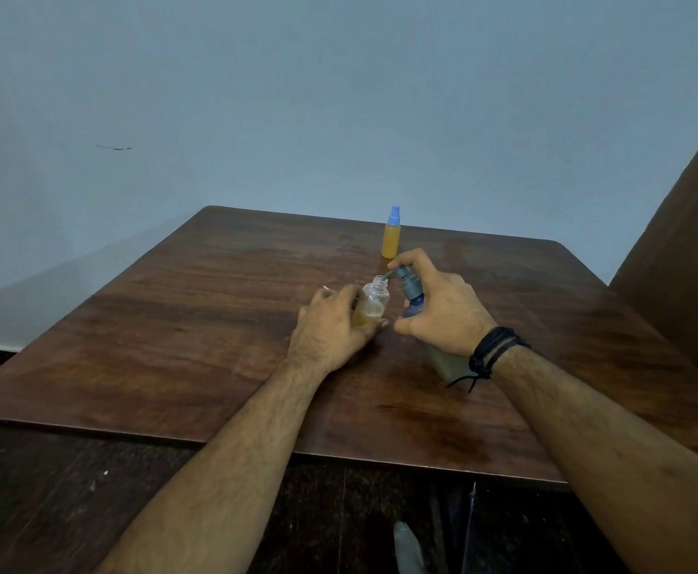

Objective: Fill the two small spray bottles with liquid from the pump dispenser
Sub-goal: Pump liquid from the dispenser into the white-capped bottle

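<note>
My left hand (333, 325) grips a small clear spray bottle (374, 300) with no cap, tilted slightly, partly full of yellow liquid. My right hand (438, 308) wraps round the pump dispenser (411, 290), with a finger on its grey pump head. The pump's spout points into the open bottle's mouth. The dispenser's lower body shows below my right wrist. A second small spray bottle (392, 238) with a blue cap, full of yellow liquid, stands upright farther back on the table.
The brown wooden table (198, 325) stands against a pale blue wall. A small white piece (326, 288) lies just beyond my left hand. A dark wooden panel (687, 225) rises at the right. Dark floor lies below the near edge.
</note>
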